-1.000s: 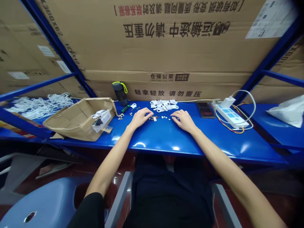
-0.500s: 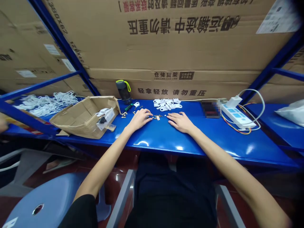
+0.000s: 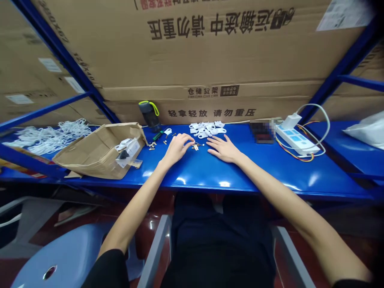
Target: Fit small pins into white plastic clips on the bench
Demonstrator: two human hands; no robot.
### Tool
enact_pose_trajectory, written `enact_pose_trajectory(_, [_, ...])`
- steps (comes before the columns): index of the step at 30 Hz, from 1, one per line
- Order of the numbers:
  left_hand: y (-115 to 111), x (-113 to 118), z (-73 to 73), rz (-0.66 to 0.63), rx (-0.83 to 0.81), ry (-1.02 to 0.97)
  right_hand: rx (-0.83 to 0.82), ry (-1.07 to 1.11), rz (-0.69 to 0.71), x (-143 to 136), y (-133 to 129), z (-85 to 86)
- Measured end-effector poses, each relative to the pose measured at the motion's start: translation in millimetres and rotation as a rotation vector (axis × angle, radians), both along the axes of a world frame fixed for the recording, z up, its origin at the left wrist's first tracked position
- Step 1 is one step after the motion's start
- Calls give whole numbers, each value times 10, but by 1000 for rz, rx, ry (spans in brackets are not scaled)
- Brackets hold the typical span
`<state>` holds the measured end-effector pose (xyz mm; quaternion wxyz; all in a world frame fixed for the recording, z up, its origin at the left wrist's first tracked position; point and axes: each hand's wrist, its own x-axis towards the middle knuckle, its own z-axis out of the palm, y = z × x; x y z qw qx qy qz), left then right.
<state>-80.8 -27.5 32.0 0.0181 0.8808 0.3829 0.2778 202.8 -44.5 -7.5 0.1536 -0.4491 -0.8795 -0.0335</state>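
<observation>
My left hand is over the blue tabletop, thumb and forefinger pinched together beside a small group of brass-coloured metal pieces. Whatever is between those fingertips is too small to make out. My right hand rests palm down to the right of the pieces, fingers spread, with nothing visible in it. A tiny white piece lies between the two hands. Behind them is a pile of white plastic parts. More small brass-coloured pieces are scattered left of my left hand.
An open cardboard box stands on the left, near white cords. A dark bottle and a green-handled tool are at the back. On the right are a partly blurred dark object and a white power strip with cables.
The thumb and forefinger of my left hand have closed into a pinch. My right hand stays flat, its fingers spread slightly wider. The whole view has shifted a little.
</observation>
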Motion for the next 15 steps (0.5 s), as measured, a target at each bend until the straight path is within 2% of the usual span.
enact_pose_trajectory(5, [163,372,4,53,-21,-113,64,20,-7,24,-40,7])
enact_pose_trajectory(10, [360,524,-84,89,-84,-268,38,-28,57,5,-27,40])
enact_pose_trajectory(12, [343,540,-114,83,-92,-272,69,-7,31,39,-29,49])
enact_pose_trajectory(15, [231,559,-143,61,-95,-178,149,46,-44,122,-51,60])
